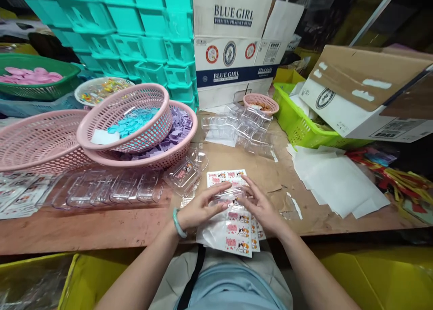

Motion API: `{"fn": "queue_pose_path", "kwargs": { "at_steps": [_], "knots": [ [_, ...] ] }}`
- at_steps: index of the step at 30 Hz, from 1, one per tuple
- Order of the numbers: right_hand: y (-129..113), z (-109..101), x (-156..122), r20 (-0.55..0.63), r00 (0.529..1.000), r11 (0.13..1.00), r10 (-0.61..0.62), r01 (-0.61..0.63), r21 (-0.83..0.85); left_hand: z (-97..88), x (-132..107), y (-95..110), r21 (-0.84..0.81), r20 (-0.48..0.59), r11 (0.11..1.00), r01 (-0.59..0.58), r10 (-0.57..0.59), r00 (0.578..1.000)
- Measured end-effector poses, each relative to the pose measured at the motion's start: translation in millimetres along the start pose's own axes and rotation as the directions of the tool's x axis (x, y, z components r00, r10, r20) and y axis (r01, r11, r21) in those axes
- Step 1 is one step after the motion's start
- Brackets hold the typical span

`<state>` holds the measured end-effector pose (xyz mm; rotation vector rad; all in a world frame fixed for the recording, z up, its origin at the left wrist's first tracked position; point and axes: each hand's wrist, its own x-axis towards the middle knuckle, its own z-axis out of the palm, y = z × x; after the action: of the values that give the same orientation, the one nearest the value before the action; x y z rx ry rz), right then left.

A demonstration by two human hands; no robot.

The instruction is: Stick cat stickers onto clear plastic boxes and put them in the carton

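pictured just above the sticker sheets (238, 231), between two bare hands: a clear plastic case (231, 195), with a cartoon-animal print visible toward its near side, whether stuck on or seen through impossible to tell. left of the sticker sheets' middle, left hand (203, 206), thumb and forefinger set apart and gripping the case, pale green bangle (176, 223) at the wrist. right of the middle, right hand (260, 206), also gripping the case, thumb on the plastic, other fingers curled.

just left of the sticker sheets, on the table (101, 231), another case (185, 171) bearing pink lettering; farther left, a row of clear cases (117, 188). behind that row, an upper pink basket (152, 134) of blue pieces, tilted inside a lower pink basket (184, 144) of purple pieces.

beyond the sticker sheets, loose clear cases (255, 125), a small pink basket (248, 101) of brown pieces and a tall carton (233, 57) marked "blue girl". beyond and to the left, stacked teal crates (152, 34). to the right of the sticker sheets, overlapping white papers (341, 179); past these, a lime-green basket (297, 120) beneath a tilted carton (368, 91).
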<state>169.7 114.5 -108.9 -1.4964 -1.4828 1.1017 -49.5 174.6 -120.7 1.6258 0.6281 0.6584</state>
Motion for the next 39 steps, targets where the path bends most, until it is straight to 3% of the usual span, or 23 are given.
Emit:
{"fn": "queue_pose_path", "kwargs": {
  "at_steps": [1,3,5,7,10,13,15,16,18,19,21,23,25,28,29,31,33,34,35,36,37,38,39],
  "knots": [
    [-3,-5,7,0.062,0.997,0.999,-0.034,0.035,-0.015,-3.1,1,1,0.029,-0.039,0.999,-0.043,0.044,0.998],
    [-6,-9,32,0.09,0.992,0.993,-0.091,0.096,-0.062,-7.4,2,1,0.14,-0.226,0.986,-0.088,0.119,0.967],
    [-6,-3,66,-0.067,0.993,0.988,-0.102,0.093,-0.125,-6.8,3,-3,0.298,-0.456,0.953,-0.048,0.187,0.87],
    [-3,14,101,-0.261,0.961,0.979,-0.087,0.034,-0.199,-0.6,2,-9,0.423,-0.545,0.906,0.008,0.247,0.801],
    [1,39,134,-0.3,0.935,0.938,-0.19,0.083,-0.335,12.6,0,-21,0.484,-0.46,0.875,-0.009,0.262,0.848],
    [7,29,134,-0.304,0.889,0.893,-0.343,0.208,-0.399,18.2,-2,-30,0.472,-0.412,0.882,-0.004,0.225,0.883],
    [17,-4,124,-0.497,0.788,0.906,-0.362,0.172,-0.387,17.6,-2,-33,0.473,-0.418,0.881,0.014,0.21,0.884],
    [23,-25,120,-0.639,0.699,0.934,-0.321,0.124,-0.334,17.6,-1,-34,0.48,-0.423,0.877,0.022,0.209,0.882],
    [37,-68,116,-0.844,0.526,0.994,-0.104,0.045,-0.095,20.9,5,-31,0.496,-0.415,0.868,0.017,0.22,0.883],
    [44,-87,116,-0.868,0.495,0.998,0.034,0.029,0.056,24.5,9,-28,0.499,-0.402,0.866,0.003,0.228,0.887],
    [54,-113,119,-0.816,0.543,0.971,0.198,0.003,0.238,33.9,18,-20,0.495,-0.354,0.868,-0.044,0.248,0.902],
    [60,-122,121,-0.74,0.627,0.953,0.243,-0.011,0.304,41.5,22,-14,0.489,-0.311,0.868,-0.085,0.265,0.913],
    [62,-119,116,-0.69,0.677,0.938,0.258,-0.003,0.348,43.4,18,-11,0.499,-0.317,0.863,-0.082,0.27,0.909],
    [66,-105,95,-0.629,0.726,0.917,0.278,-0.005,0.399,37.6,-2,-15,0.499,-0.398,0.867,0.019,0.209,0.893],
    [66,-99,84,-0.625,0.728,0.915,0.282,-0.009,0.402,35.3,-11,-18,0.471,-0.435,0.879,0.066,0.167,0.885],
    [64,-84,59,-0.72,0.659,0.958,0.218,-0.005,0.286,32.4,-27,-21,0.329,-0.517,0.933,0.147,0.048,0.855],
    [56,-62,29,-0.804,0.595,1.0,-0.009,-0.015,-0.023,30.9,-37,-21,0.086,-0.566,0.975,0.204,-0.121,0.815],
    [51,-48,13,-0.757,0.633,0.977,-0.16,-0.008,-0.213,30.2,-40,-20,-0.043,-0.568,0.973,0.227,-0.21,0.796],
    [45,-32,-3,-0.598,0.75,0.927,-0.282,0.052,-0.372,29.1,-40,-18,-0.153,-0.557,0.957,0.248,-0.291,0.778],
    [39,-15,-17,-0.341,0.862,0.858,-0.376,0.184,-0.48,27.7,-39,-16,-0.238,-0.541,0.933,0.268,-0.357,0.761],
    [35,2,-29,-0.072,0.909,0.794,-0.412,0.319,-0.517,25.8,-37,-14,-0.301,-0.524,0.91,0.287,-0.409,0.747],
    [31,17,-39,0.118,0.899,0.744,-0.422,0.418,-0.522,23.6,-35,-13,-0.346,-0.508,0.889,0.3,-0.446,0.737],
    [30,31,-47,0.236,0.877,0.709,-0.419,0.479,-0.518,21.3,-31,-11,-0.38,-0.487,0.871,0.311,-0.474,0.733]
  ]
}}
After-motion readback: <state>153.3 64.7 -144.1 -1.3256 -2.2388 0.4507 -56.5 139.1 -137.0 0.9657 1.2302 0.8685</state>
